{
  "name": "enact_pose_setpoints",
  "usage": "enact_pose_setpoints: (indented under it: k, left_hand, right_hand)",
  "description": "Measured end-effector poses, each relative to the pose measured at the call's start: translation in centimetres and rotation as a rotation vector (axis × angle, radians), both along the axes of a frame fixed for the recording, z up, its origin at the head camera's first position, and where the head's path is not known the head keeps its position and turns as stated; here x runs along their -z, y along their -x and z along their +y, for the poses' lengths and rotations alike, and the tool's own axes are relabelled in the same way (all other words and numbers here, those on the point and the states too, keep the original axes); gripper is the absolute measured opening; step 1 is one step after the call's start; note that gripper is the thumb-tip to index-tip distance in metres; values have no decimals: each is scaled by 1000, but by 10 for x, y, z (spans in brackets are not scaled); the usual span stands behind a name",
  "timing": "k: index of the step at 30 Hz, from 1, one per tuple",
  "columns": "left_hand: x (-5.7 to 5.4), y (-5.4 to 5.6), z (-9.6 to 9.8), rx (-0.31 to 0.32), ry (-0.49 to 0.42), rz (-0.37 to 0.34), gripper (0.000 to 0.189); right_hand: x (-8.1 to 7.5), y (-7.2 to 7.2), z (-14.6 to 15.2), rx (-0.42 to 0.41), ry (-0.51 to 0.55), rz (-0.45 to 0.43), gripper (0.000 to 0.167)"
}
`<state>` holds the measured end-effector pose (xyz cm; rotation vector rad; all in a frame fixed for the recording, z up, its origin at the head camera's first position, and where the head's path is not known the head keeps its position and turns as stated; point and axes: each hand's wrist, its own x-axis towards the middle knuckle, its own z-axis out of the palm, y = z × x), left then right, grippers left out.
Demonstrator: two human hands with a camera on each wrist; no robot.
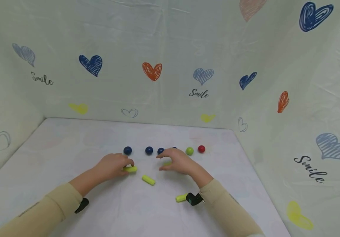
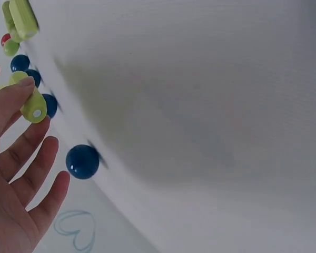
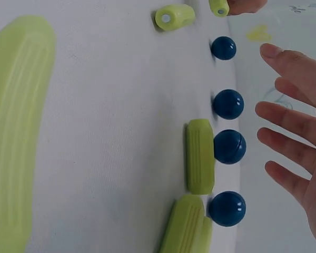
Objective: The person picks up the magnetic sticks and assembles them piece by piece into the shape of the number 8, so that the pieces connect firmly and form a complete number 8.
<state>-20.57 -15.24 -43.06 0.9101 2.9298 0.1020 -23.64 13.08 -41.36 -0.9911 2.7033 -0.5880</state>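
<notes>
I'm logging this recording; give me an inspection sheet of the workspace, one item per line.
Surface: flat, whitish tabletop with faint coloured patches.
Job's things: several yellow-green, ribbed, rod-shaped sticks; beyond them, a rough row of four glossy dark-blue balls, one glossy light-green ball and one glossy red ball. The head view partly hides one blue ball behind the right hand.
Clutter: nothing seen.
Grippers: left hand pinches one stick; right hand holds nothing, fingers spread. A small black device sits at each beige cuff.
Cables: nothing seen.
Surroundings: pale hanging sheet printed with coloured hearts and black "Smile" lettering.
</notes>
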Motion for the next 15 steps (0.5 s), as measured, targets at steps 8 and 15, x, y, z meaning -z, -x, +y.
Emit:
enact_pose_setpoints:
  k: [8,15]
  left_hand:
    - [-7,8,15,29,2,39,26]
    - [-10,17,28,25,36,21,27]
  right_hand:
    - [5,16,1,9,30,48,43]
    - [15,30,2,45,65,122,39]
